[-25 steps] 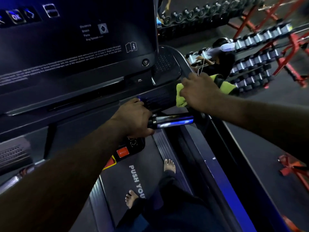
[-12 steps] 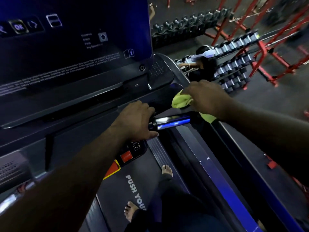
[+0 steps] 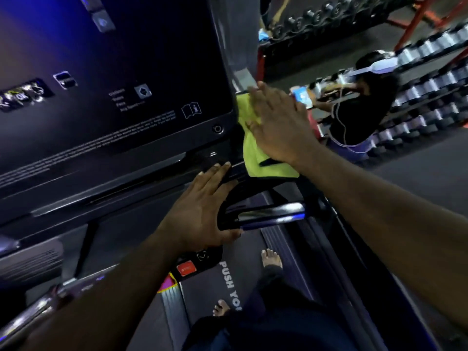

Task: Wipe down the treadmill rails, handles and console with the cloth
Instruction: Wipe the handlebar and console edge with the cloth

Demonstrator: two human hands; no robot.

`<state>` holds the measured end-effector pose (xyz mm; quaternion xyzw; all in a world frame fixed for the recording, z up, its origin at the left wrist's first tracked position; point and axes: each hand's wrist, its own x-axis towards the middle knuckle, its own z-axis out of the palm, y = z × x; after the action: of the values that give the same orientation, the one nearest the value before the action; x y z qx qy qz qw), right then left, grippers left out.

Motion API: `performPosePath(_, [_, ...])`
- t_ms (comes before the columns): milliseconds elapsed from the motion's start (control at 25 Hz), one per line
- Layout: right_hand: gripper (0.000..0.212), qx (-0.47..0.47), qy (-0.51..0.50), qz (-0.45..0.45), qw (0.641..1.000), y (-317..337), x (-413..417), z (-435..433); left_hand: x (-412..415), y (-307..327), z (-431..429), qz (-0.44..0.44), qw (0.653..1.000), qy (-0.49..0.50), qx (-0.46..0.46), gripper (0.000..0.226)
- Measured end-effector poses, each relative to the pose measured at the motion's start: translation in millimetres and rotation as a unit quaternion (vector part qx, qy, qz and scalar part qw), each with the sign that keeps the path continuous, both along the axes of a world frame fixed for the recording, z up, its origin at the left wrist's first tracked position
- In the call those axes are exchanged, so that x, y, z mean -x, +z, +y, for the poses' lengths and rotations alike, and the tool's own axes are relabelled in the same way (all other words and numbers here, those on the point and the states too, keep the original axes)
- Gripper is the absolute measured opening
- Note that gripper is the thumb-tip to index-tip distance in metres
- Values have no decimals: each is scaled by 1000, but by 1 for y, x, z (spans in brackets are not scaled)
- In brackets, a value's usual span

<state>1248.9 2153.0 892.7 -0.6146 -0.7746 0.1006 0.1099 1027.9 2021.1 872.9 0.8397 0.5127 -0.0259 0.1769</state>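
- The console (image 3: pixel 106 105) fills the upper left of my view, its dark screen tilted towards me. The wiping has moved up to its right edge from the ledge by the handle, where the cloth was a second ago.
- The side rail (image 3: pixel 364 272) runs away to the lower right beside the belt. Nothing touches it, and I judge it still needs a pass.
- The handle (image 3: pixel 271 215) juts out below the console with its shiny grip bare. The cloth is well above it now.
- The cloth (image 3: pixel 252 153), yellow-green, hangs flat against the console's right side, and its lower corner drapes down to the ledge beneath.
- My right hand (image 3: pixel 278 125) has gone from bunching the cloth to lying flat on it. The fingers are straight and spread, pressing the cloth onto the console's edge. That suits a broad panel, so I take it the console step has begun.
- My left hand (image 3: pixel 200 214) has let go of the handle it held a second ago. It rests against the handle's black bend with fingers straight and thumb below. The view is blurred here, so I can't be sure how firmly it bears on it.
- The red stop button (image 3: pixel 186 269) sits just under my left wrist, and I should keep clear of it.
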Motion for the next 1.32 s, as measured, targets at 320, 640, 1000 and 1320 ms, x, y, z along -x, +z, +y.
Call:
performPosePath(320, [65,-21,201,-19,979,-33,-10,4,0,6,2,35,999,16,6,110])
performPosePath(640, [52,-101,215,-14,971,-15,41,82,-4,11,-1,40,998,37,11,111])
performPosePath(1000, [67,16,179,-24,983,-22,21,46,1,4,0,38,999,23,7,106])
performPosePath(1320, [63,-7,204,-56,977,-30,-18,4,-6,11,2,74,997,16,26,108])
